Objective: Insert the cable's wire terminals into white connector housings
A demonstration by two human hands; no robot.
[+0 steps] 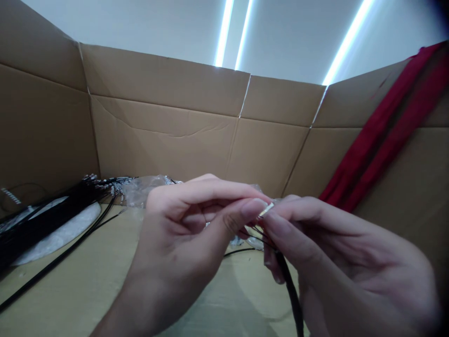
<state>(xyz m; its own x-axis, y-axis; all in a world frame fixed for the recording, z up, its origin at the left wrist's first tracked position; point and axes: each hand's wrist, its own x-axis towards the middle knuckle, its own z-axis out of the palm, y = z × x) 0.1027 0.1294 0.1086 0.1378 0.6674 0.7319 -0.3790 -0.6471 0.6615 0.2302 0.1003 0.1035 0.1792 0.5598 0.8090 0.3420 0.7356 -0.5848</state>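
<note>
A small pale metal terminal (266,209) sits pinched between both hands' fingertips, its long axis tilted up to the right. The left hand (189,224) closes thumb and forefinger on its upper end; the right hand (336,252) grips the lower end and the black cable (291,290) trailing near. Far left lies a bundle of black cables (52,210) before the cardboard wall (168,135).

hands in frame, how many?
2. The left hand at centre pinches a small metal terminal; the right hand, lower right, grips the black cable beneath it. No others visible.
</note>
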